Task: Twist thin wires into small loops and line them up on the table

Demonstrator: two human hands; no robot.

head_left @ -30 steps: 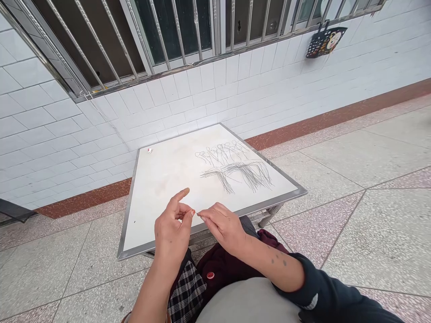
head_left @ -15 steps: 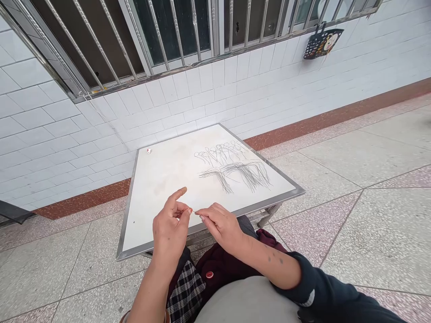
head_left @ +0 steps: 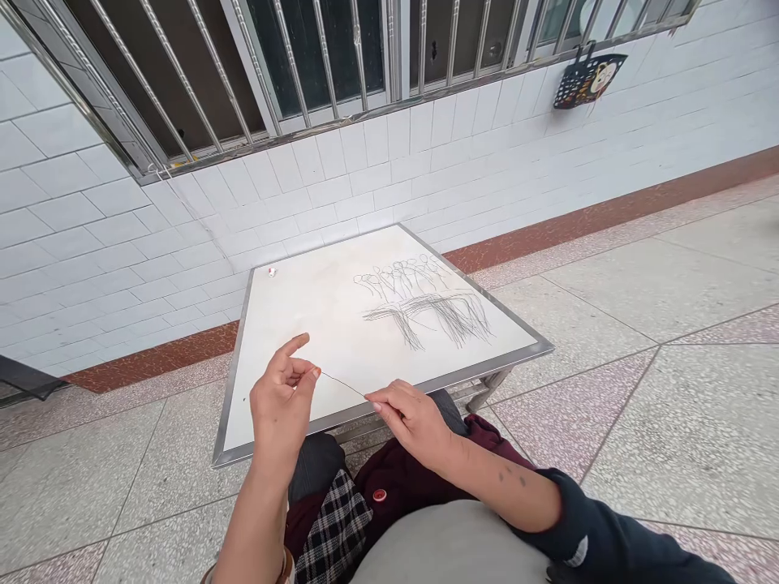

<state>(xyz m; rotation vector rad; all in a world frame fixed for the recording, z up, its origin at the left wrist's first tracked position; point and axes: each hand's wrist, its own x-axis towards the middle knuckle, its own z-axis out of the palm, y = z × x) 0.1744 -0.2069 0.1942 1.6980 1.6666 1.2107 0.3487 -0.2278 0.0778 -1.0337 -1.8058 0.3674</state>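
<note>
A thin dark wire (head_left: 342, 384) stretches between my two hands above the near edge of the white table (head_left: 292, 324). My left hand (head_left: 280, 410) pinches one end between thumb and forefinger, with another finger raised. A small orange-red spot shows at its fingertips; I cannot make out what it is. My right hand (head_left: 417, 422) is closed in a pinch on the other end, lower and to the right. Farther back on the table lie several looped wires (head_left: 398, 276) in a row. Nearer, a spread of several bent wires (head_left: 454, 316) lies with their ends toward me.
A small white and red object (head_left: 272, 272) lies at the table's far left corner. The table's metal rim (head_left: 389, 408) is close to my lap. Behind stand a tiled wall (head_left: 341, 186) and a barred window (head_left: 322, 57), with a dotted bag (head_left: 587, 79) hanging at right.
My hands have drawn apart, the left one moving left and the right one slightly right and down. A longer stretch of wire now shows between them.
</note>
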